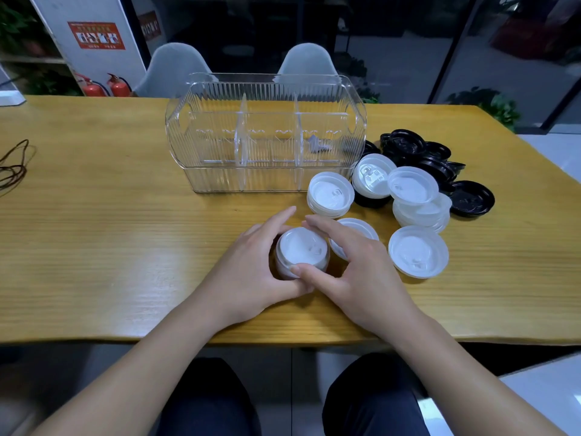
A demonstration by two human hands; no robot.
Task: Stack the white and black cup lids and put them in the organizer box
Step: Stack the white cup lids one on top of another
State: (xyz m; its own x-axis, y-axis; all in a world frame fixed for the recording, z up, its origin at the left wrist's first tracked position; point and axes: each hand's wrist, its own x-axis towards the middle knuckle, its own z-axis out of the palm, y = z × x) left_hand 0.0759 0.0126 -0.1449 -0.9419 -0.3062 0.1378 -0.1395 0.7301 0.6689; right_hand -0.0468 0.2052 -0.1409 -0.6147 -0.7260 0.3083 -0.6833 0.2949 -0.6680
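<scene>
A small stack of white lids [302, 250] stands on the wooden table [110, 240] in front of me. My left hand [251, 272] cups its left side, and my right hand [355, 272] curls round its right side, thumb at the front. More white lids [330, 194] lie loose and in short stacks to the right, one [418, 250] near my right hand. Black lids [418, 152] are heaped behind them. The clear organizer box [264, 180], split into three compartments, stands behind the lids with nothing in it.
A dark cord [14, 165] lies at the table's left edge. Two grey chairs [176, 69] stand behind the table. Fire extinguishers [118, 86] are on the floor at the back left. My knees show under the table's near edge.
</scene>
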